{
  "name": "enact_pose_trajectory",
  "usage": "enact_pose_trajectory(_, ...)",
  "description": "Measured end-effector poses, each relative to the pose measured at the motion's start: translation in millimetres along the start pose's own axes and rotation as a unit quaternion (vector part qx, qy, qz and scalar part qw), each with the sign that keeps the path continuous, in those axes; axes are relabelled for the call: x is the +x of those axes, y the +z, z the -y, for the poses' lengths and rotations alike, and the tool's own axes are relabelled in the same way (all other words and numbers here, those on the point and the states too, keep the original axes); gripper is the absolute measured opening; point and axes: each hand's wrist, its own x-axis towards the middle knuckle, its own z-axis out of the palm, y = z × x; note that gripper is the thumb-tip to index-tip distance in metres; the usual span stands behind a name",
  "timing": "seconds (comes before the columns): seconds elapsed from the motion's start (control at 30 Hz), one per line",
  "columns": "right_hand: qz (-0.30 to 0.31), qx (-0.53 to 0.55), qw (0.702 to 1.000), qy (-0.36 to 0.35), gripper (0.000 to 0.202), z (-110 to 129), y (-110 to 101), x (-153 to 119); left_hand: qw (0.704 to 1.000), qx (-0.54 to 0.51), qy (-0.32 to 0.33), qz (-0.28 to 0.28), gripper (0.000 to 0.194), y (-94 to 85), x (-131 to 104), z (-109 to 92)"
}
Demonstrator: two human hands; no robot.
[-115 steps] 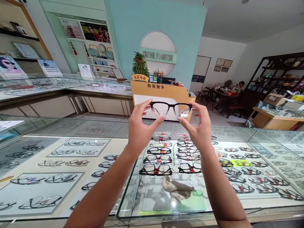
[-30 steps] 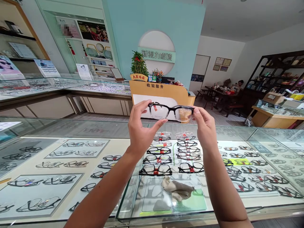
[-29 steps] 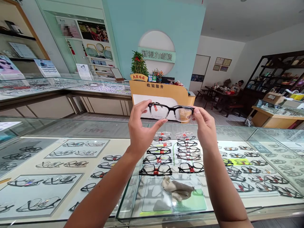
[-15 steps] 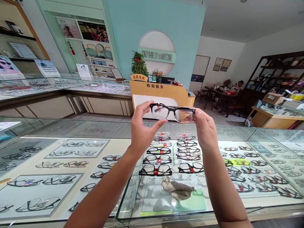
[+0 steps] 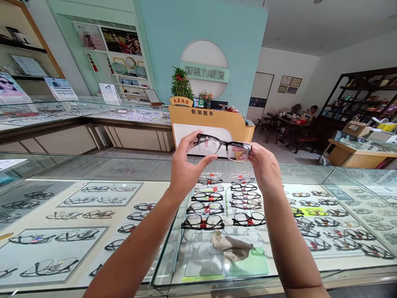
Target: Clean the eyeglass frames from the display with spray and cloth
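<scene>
A pair of eyeglasses [image 5: 223, 142], black along the top and clear below, is held up above the glass counter between my two hands. My left hand [image 5: 187, 165] grips its left end, fingertips at the upper corner and thumb below the lens. My right hand [image 5: 265, 165] pinches the right end near the hinge; some of those fingers are hidden behind the frame. Below, a crumpled beige cloth [image 5: 232, 246] lies on the glass top. Rows of eyeglasses [image 5: 204, 221] with red tags sit just beyond the cloth.
The glass display counter [image 5: 167, 265] spans the front, with more eyeglasses [image 5: 49, 267] on panels at left and others [image 5: 316, 244] at right. Farther off stand a wooden cashier desk [image 5: 211, 120], another showcase [image 5: 133, 136] and a person [image 5: 312, 114] seated at a dark table.
The eyeglasses have turned and tilted slightly, their right end coming down and left. My right hand has shifted a little left with them; my left hand has barely moved.
</scene>
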Motion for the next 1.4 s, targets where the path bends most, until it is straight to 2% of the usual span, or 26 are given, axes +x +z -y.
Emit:
enact_pose_trajectory(0.1, 0.016, -0.023, 1.0, 0.01, 0.035, -2.4, -5.6, 3.6, 0.999, 0.023, 0.001, 0.032, 0.072, -8.0, 5.1, 0.9)
enact_pose_trajectory(0.2, 0.006, -0.08, 0.997, -0.014, 0.028, 2.5, -6.6, 3.1, 0.994, 0.067, 0.038, 0.078, 0.071, -14.7, 8.8, -4.8)
enact_pose_trajectory(0.33, 0.067, -0.154, 0.984, -0.052, 0.014, 10.9, -1.8, -1.9, 0.98, 0.116, 0.096, 0.133, 0.066, -17.3, 8.2, -16.3)
enact_pose_trajectory(0.47, 0.096, -0.18, 0.977, -0.057, 0.007, 12.0, -0.1, -3.6, 0.973, 0.13, 0.111, 0.156, 0.065, -17.0, 6.1, -21.6)
enact_pose_trajectory(0.6, 0.12, -0.18, 0.975, -0.049, 0.01, 10.1, -0.9, -2.6, 0.972, 0.124, 0.113, 0.164, 0.065, -18.1, 5.4, -23.0)
enact_pose_trajectory(0.67, 0.133, -0.173, 0.975, -0.045, 0.013, 9.4, -1.1, -2.1, 0.974, 0.111, 0.099, 0.173, 0.067, -19.0, 4.6, -24.2)
enact_pose_trajectory(0.87, 0.174, -0.092, 0.98, 0.002, 0.017, 5.2, -3.0, -0.1, 0.983, 0.002, -0.016, 0.185, 0.079, -17.5, 1.3, -22.0)
enact_pose_trajectory(1.07, 0.226, 0.041, 0.971, 0.073, 0.02, -2.9, -2.6, 1.8, 0.963, -0.164, -0.076, 0.201, 0.084, -12.7, 2.6, -6.7)
enact_pose_trajectory(1.17, 0.219, 0.071, 0.968, 0.097, 0.021, -3.2, -1.4, 1.5, 0.948, -0.209, -0.107, 0.212, 0.088, -11.9, 3.8, -3.2)
enact_pose_trajectory(1.27, 0.208, 0.069, 0.971, 0.093, 0.021, -4.0, -0.4, 1.0, 0.94, -0.231, -0.127, 0.216, 0.089, -9.2, 3.2, -2.6)
enact_pose_trajectory(1.33, 0.189, 0.06, 0.976, 0.086, 0.022, -6.3, 0.3, 1.0, 0.944, -0.225, -0.121, 0.207, 0.088, -5.9, 1.1, -3.3)
enact_pose_trajectory(1.4, 0.156, 0.047, 0.984, 0.075, 0.024, -9.9, 1.2, 1.2, 0.964, -0.18, -0.097, 0.17, 0.086, -2.3, -1.9, -5.4)
